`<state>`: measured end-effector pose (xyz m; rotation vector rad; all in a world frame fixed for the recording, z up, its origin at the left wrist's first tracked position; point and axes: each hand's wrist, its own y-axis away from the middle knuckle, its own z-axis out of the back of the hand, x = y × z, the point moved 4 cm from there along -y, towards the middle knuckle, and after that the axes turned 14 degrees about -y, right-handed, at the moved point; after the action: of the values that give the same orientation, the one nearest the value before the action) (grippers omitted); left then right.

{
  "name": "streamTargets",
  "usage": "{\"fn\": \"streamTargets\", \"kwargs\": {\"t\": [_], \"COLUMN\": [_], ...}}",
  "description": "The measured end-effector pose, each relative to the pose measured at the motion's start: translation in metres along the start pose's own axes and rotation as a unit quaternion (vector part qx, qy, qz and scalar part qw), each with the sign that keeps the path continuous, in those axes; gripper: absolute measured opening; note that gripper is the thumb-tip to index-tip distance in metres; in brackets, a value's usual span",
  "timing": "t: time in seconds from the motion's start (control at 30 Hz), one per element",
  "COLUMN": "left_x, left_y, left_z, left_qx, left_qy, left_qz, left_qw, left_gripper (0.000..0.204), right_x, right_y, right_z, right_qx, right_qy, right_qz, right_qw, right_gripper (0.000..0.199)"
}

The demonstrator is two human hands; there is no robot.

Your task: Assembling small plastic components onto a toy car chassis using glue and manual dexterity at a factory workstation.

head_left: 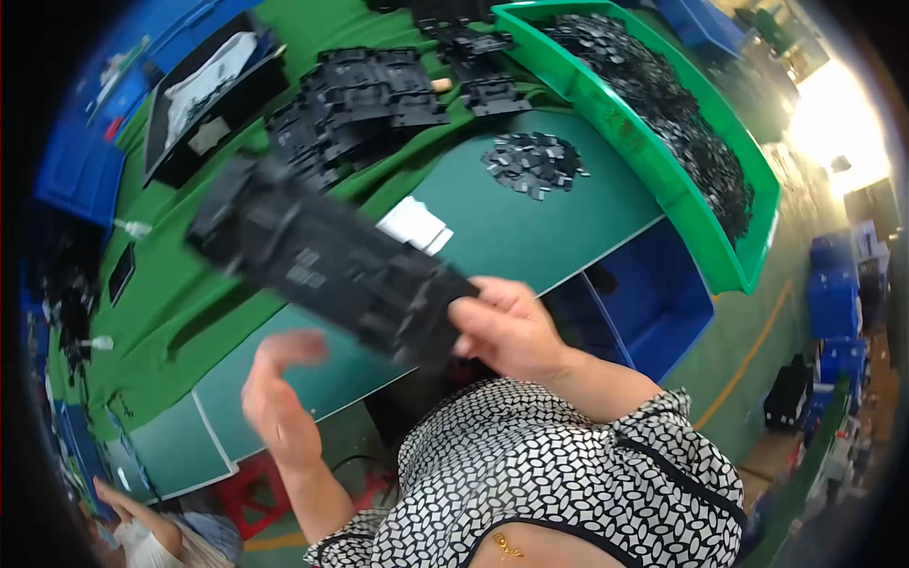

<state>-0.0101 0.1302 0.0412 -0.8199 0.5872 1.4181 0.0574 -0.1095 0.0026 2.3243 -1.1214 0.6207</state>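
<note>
My right hand (pixel 507 329) grips one end of a long black plastic tray (pixel 322 256), which is blurred and stretches up to the left over the green table (pixel 530 227). My left hand (pixel 276 398) hangs open just below the tray, fingers apart and blurred, holding nothing. A small heap of dark flat parts (pixel 535 163) lies on the mat beyond the tray. A white paper slip (pixel 417 225) lies beside the tray's right end.
A green bin (pixel 663 180) full of dark small parts runs along the table's right side. Stacked black trays (pixel 365 99) sit at the back. A blue crate (pixel 663 303) stands under the table edge. Another person's hand (pixel 114 497) shows at lower left.
</note>
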Motion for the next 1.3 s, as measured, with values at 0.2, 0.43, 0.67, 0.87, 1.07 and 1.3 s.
{"fn": "streamTargets", "kwargs": {"t": [0.2, 0.43, 0.67, 0.87, 1.07, 1.3], "left_x": [-0.031, 0.0, 0.01, 0.01, 0.009, 0.013], "left_y": [-0.049, -0.061, -0.058, -0.06, -0.059, -0.059], "left_z": [-0.055, -0.047, -0.054, -0.058, -0.058, -0.059], "left_qx": [-0.137, -0.125, -0.142, -0.135, -0.135, -0.142], "left_qy": [0.614, 0.662, 0.653, 0.67, 0.663, 0.665], "left_qz": [0.057, 0.018, 0.095, 0.117, 0.121, 0.131], "left_qw": [0.775, 0.739, 0.738, 0.72, 0.727, 0.721], "left_gripper": [0.068, 0.063, 0.054, 0.053, 0.052, 0.053], "right_x": [-0.018, 0.091, 0.131, 0.133, 0.13, 0.138], "right_y": [-0.002, -0.016, -0.032, -0.039, -0.039, -0.044], "right_z": [-0.033, 0.027, 0.07, 0.066, 0.067, 0.063], "right_qx": [0.085, -0.002, -0.002, 0.087, 0.12, 0.043], "right_qy": [0.071, 0.615, 0.742, 0.797, 0.811, 0.816], "right_qz": [-0.102, 0.348, 0.316, 0.328, 0.352, 0.318], "right_qw": [0.989, 0.707, 0.592, 0.499, 0.453, 0.481], "right_gripper": [0.021, 0.01, 0.014, 0.014, 0.013, 0.011]}}
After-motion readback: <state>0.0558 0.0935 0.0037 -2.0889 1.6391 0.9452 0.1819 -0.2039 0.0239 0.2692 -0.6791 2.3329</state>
